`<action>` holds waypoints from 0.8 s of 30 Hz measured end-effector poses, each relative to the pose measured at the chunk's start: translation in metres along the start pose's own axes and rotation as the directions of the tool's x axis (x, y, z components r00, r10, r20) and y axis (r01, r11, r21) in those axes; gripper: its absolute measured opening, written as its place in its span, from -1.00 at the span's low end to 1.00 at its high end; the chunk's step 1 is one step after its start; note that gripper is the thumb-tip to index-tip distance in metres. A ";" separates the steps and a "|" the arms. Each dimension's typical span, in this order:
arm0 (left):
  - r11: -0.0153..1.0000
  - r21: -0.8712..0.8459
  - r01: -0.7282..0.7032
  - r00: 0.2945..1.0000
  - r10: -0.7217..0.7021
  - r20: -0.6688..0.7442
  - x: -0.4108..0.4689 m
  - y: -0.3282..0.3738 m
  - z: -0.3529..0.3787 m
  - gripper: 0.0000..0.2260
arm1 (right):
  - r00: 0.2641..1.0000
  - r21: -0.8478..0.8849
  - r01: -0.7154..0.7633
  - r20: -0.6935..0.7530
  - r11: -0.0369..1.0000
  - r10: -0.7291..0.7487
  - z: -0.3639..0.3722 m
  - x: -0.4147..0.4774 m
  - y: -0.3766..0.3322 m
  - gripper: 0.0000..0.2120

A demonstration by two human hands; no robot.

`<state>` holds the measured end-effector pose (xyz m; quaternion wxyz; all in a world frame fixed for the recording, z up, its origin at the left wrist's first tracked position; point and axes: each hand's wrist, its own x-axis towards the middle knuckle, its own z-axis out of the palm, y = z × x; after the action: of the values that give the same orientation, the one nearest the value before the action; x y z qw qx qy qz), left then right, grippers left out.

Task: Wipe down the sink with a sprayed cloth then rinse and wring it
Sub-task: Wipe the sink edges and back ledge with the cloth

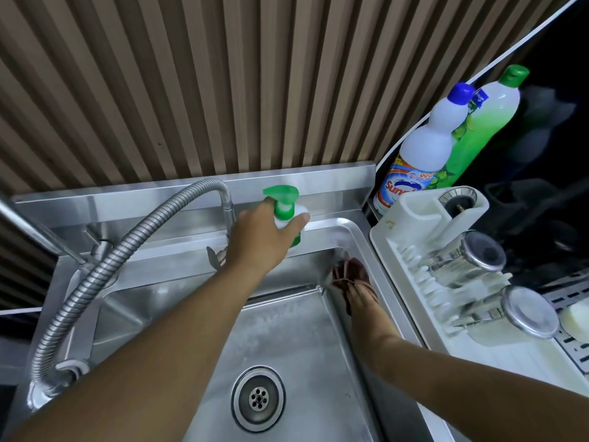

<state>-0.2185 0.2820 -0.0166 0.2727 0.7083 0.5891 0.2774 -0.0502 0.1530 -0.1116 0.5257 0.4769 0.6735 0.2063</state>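
A stainless steel sink (191,298) with a brushed, dully reflective basin is seen from above. A round perforated drain (258,397) is set toward 6 o'clock in the floor.

The spray bottle (283,210), white-bodied with a glossy green trigger head, is held over the back ledge at 12 o'clock of the basin. It is wrapped by the left grip (258,231), thumb on one side and fingers curled round the other, so most of the body is hidden.

The cloth (350,271), dark brownish-red and crumpled into soft folds, is found in the basin's 1 o'clock corner against the right wall. The right grip (361,299) is laid on it; whether the fingers curl round the fabric or press flat cannot be told, since the tips are lost in the folds.

A ribbed, flexible metal hose (105,266) is arched from 8 o'clock up to 11 o'clock. A fluted brown wall panel (223,74) is seen behind.

On the worktop at 3 o'clock a white plastic dish rack (398,250) with ridged slots is placed, carrying two glass jars (468,260) laid on their sides, metal ends outward. At 2 o'clock a white bottle (424,151) with a blue cap is stood just beside a green bottle (487,122). The label is partly cut off by the rack.
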 end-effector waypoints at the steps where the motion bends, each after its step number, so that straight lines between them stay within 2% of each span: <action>1: 1.000 -0.003 0.002 1.000 -0.002 -0.004 0.007 -0.001 0.006 -0.59 | 1.000 0.000 -0.005 0.005 1.000 0.005 0.004 0.001 -0.003 -0.35; 6: 1.000 0.016 0.014 1.000 -0.014 0.007 0.029 -0.003 0.021 -0.58 | 0.999 0.053 -0.051 0.007 0.997 0.051 0.004 0.030 0.006 -0.34; 13: 0.999 0.033 0.042 0.999 -0.043 0.029 0.037 -0.006 0.022 -0.50 | 0.995 -0.004 -0.090 -0.032 0.996 0.090 0.005 0.043 0.005 -0.27; 18: 0.998 -0.005 0.058 0.998 -0.057 0.024 0.028 -0.008 0.018 -0.42 | 0.999 0.012 -0.031 -0.018 0.999 0.032 0.010 0.021 -0.006 -0.27; 20: 0.998 -0.008 0.055 0.998 -0.055 0.025 0.025 -0.008 0.016 -0.39 | 1.000 0.073 -0.010 0.004 0.997 0.010 0.011 0.019 -0.004 -0.30; 24: 1.000 0.005 0.025 0.999 -0.025 -0.021 0.015 -0.013 0.016 -0.35 | 0.995 0.373 -0.077 -0.026 0.925 0.093 0.006 0.032 0.016 -0.33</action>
<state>-0.2139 0.2983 -0.0359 0.2679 0.6988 0.6014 0.2798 -0.0377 0.1865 -0.1182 0.4021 0.5918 0.6902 0.1078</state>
